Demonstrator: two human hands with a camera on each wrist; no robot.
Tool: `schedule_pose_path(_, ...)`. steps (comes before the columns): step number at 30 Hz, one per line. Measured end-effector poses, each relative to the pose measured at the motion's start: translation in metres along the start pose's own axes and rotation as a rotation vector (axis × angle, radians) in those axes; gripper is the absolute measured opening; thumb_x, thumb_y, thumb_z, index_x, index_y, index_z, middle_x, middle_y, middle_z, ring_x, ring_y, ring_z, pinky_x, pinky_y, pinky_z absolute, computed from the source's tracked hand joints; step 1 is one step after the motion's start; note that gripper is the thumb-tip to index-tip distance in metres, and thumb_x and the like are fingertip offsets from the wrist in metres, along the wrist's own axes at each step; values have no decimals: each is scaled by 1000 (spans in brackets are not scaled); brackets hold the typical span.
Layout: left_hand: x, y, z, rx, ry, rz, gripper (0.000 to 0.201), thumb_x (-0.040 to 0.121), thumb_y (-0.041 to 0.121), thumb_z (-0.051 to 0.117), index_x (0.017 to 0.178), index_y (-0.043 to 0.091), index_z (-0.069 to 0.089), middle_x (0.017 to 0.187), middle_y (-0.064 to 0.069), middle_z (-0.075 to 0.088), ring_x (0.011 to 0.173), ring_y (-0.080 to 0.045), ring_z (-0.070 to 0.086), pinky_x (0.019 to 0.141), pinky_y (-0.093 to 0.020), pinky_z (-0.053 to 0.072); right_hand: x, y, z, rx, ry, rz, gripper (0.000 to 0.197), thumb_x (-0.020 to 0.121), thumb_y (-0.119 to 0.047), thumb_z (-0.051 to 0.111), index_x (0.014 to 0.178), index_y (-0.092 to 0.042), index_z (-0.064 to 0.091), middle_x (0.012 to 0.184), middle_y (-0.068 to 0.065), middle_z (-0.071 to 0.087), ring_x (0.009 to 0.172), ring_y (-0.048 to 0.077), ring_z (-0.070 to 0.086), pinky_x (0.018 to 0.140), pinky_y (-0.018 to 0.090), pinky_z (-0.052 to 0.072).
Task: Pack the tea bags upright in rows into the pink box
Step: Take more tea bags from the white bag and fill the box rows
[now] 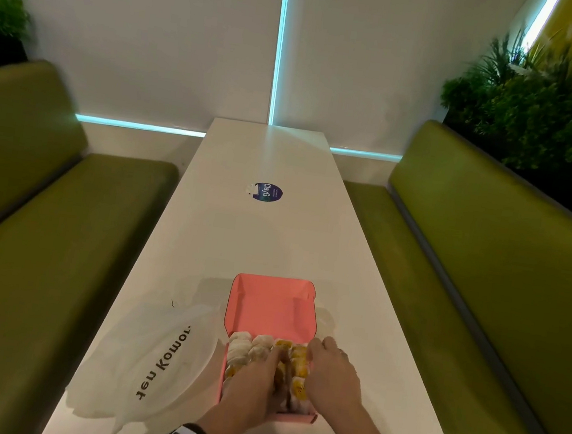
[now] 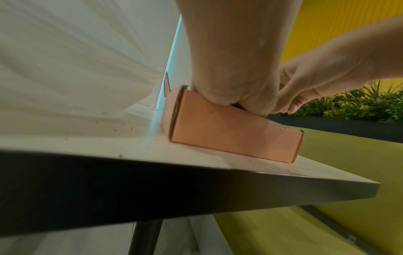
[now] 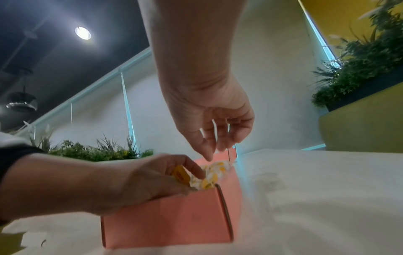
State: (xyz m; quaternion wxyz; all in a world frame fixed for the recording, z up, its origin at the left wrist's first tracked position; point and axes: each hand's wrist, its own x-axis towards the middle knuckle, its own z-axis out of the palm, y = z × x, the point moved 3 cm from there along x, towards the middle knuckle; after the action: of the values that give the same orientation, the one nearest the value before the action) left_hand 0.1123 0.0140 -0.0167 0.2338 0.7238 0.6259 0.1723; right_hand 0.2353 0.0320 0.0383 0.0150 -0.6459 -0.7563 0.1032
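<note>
The pink box (image 1: 290, 417) lies open near the table's front edge, its lid (image 1: 270, 303) tipped back on the far side. Rows of tea bags stand in it, white ones (image 1: 240, 348) on the left and yellow-tagged ones (image 1: 301, 352) on the right. My left hand (image 1: 262, 375) reaches into the middle of the box. In the right wrist view this left hand (image 3: 148, 179) pinches a yellow-tagged tea bag (image 3: 180, 174). My right hand (image 1: 329, 370) hovers over the right-hand row with its fingers (image 3: 207, 151) hanging loosely down, just above the tea bags (image 3: 214, 172).
A white plastic bag (image 1: 162, 357) with black lettering lies left of the box. A round sticker (image 1: 265, 192) sits further up the white table (image 1: 273, 244). Green benches (image 1: 33, 255) (image 1: 488, 282) flank the table, and plants (image 1: 549, 114) stand behind them.
</note>
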Motion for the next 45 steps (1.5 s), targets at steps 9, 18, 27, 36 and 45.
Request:
schedule_pose_path(9, -1, 0, 0, 21, 29, -15, 33, 89, 30, 49, 121, 25, 42, 105, 1, 62, 90, -17, 61, 73, -27, 49, -15, -8, 17, -279, -450, -80, 34, 96, -30, 30, 113, -19, 58, 127, 7, 53, 126, 25, 35, 99, 48, 21)
schedule_pose_path(18, 3, -2, 3, 55, 28, -14, 34, 90, 31, 50, 123, 30, 39, 92, 8, 59, 73, -5, 53, 66, -18, 44, -5, 2, 36, 28, -562, -76, 35, 92, -29, 33, 111, -12, 58, 117, 11, 60, 106, 29, 55, 82, 37, 42)
schedule_pose_path(27, 4, -3, -3, -108, 35, -51, 36, 88, 24, 53, 122, 28, 43, 98, 8, 57, 83, -3, 54, 70, -12, 40, -5, 3, 32, -29, -529, -165, 33, 93, -27, 36, 112, -9, 56, 117, 12, 58, 103, 29, 56, 76, 34, 40)
schedule_pose_path(36, -1, -9, -33, -644, -12, -37, 70, 70, 8, 58, 132, 27, 31, 91, -9, 56, 79, -16, 57, 76, -38, 51, 3, -2, -16, 477, -78, -196, 11, 89, -26, 58, 98, -21, 60, 97, -8, 61, 89, 4, 56, 78, 14, 44)
schedule_pose_path(45, -10, -2, -48, -735, -9, 148, 105, 75, 9, 69, 137, 47, -6, 117, 3, 41, 102, 5, 53, 89, -13, 43, 5, -16, -24, 929, -312, -95, 16, 91, -21, 58, 106, -26, 62, 96, -4, 57, 57, 5, 50, 54, 13, 45)
